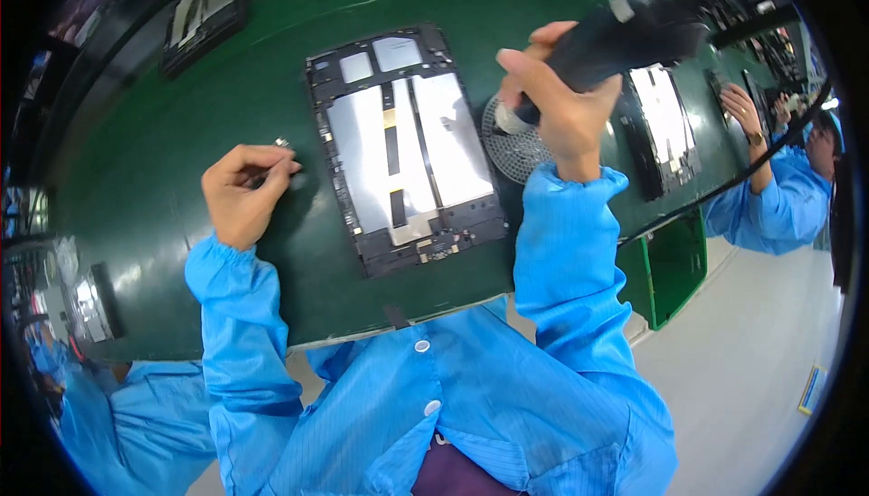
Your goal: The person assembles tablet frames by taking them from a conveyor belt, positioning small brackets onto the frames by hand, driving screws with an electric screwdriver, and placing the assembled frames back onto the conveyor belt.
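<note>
My right hand (566, 107) is wrapped round a thick black corded power tool (625, 39), which looks like an electric screwdriver. Its lower end comes down over a round grey perforated dish (516, 154) beside the opened tablet; whether the tip touches is hidden. That tablet (444, 138) lies on the green mat between my hands, its silver battery plates and black frame showing. To its left, my left hand (244, 190) pinches a small metallic part (282, 143) between thumb and fingertips, held apart from the tablet. The part is too small to name.
Another opened tablet (665, 125) lies right of the dish, and one more (206, 12) at the far left. A black cable (724, 186) curves along the right side. A green crate (674, 265) stands below the table edge. At the right a co-worker's hand (742, 111) reaches over the table.
</note>
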`<action>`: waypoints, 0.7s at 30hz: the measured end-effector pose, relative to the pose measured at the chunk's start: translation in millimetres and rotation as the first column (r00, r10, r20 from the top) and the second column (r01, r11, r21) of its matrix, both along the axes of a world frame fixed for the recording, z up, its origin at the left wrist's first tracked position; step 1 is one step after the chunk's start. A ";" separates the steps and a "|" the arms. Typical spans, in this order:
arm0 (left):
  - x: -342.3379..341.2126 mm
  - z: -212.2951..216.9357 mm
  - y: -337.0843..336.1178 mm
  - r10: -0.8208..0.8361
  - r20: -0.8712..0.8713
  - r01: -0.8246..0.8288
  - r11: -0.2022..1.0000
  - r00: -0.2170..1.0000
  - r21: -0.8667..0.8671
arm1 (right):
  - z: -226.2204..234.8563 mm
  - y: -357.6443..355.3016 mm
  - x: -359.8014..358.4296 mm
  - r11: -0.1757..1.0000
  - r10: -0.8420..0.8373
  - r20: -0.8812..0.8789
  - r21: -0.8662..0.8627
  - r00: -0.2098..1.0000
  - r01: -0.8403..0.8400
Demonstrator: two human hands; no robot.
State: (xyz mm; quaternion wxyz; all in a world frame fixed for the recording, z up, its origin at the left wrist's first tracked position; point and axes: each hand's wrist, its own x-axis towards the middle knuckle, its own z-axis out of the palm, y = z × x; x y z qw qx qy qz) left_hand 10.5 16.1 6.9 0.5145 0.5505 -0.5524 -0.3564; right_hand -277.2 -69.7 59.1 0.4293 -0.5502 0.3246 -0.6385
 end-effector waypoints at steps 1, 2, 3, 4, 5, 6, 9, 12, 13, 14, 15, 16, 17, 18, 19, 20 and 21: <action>-1.6 0.8 1.3 0.028 -0.030 -0.027 0.999 0.999 0.027 | 1.6 1.5 1.3 1.000 -0.013 0.022 -0.005 1.000 0.013; -4.7 -1.3 -0.8 0.036 -0.045 -0.033 0.997 0.998 0.071 | 3.5 2.6 0.9 1.000 -0.017 0.045 -0.010 0.999 0.018; -6.7 -3.3 -4.3 0.022 -0.041 -0.018 0.995 0.999 0.095 | 7.9 5.4 -0.2 0.999 -0.039 0.050 -0.019 0.998 0.040; -12.2 -6.4 -11.4 -0.006 -0.052 0.009 0.998 0.999 0.063 | 10.8 3.3 -7.2 0.995 -0.046 0.061 -0.085 0.997 0.051; -13.1 -7.9 -14.5 0.015 -0.043 -0.010 0.993 0.999 0.116 | 18.5 7.0 -1.3 0.997 0.017 0.123 -0.082 0.992 -0.007; -11.8 -7.2 -15.3 0.053 -0.038 -0.048 0.992 0.998 0.115 | 28.0 9.0 6.8 0.995 0.077 0.183 -0.081 0.980 -0.064; -4.4 -4.4 -16.8 0.161 -0.013 -0.157 0.975 0.987 0.156 | 41.2 4.8 41.4 0.958 0.263 0.170 -0.165 0.950 -0.236; 4.6 -8.4 -16.3 0.262 -0.057 -0.253 0.959 0.963 0.130 | 47.1 -1.2 90.7 0.923 0.345 0.049 -0.201 0.937 -0.330; 7.3 -9.3 -15.4 0.274 -0.065 -0.264 0.956 0.960 0.126 | 45.6 -2.3 105.7 0.916 0.371 0.028 -0.176 0.928 -0.361; 7.5 -9.9 -17.4 0.278 -0.088 -0.267 0.956 0.957 0.118 | 43.7 -5.1 116.7 0.911 0.390 0.007 -0.151 0.921 -0.384; 7.2 -10.3 -19.2 0.282 -0.111 -0.270 0.956 0.953 0.111 | 43.7 -8.9 126.1 0.904 0.406 0.003 -0.144 0.914 -0.402; 7.2 -10.2 -19.3 0.292 -0.120 -0.279 0.954 0.949 0.109 | 39.4 -12.6 134.5 0.906 0.399 -0.021 -0.147 0.917 -0.398; 6.6 -9.5 -19.8 0.287 -0.133 -0.271 0.954 0.949 0.130 | 33.2 -18.8 139.5 0.908 0.390 -0.047 -0.149 0.920 -0.393; 6.0 -8.8 -20.4 0.283 -0.146 -0.261 0.953 0.948 0.152 | 28.9 -23.1 143.2 0.910 0.380 -0.072 -0.151 0.922 -0.387; 5.8 -7.9 -20.0 0.296 -0.155 -0.272 0.950 0.943 0.156 | 28.0 -22.9 145.7 0.904 0.393 -0.081 -0.147 0.916 -0.401; 5.9 -6.4 -20.6 0.292 -0.145 -0.270 0.951 0.945 0.152 | 27.2 -22.5 147.3 0.911 0.393 -0.050 -0.113 0.918 -0.396; 6.5 -5.6 -20.8 0.287 -0.135 -0.267 0.952 0.948 0.148 | 26.4 -22.8 148.5 0.917 0.391 -0.019 -0.079 0.920 -0.391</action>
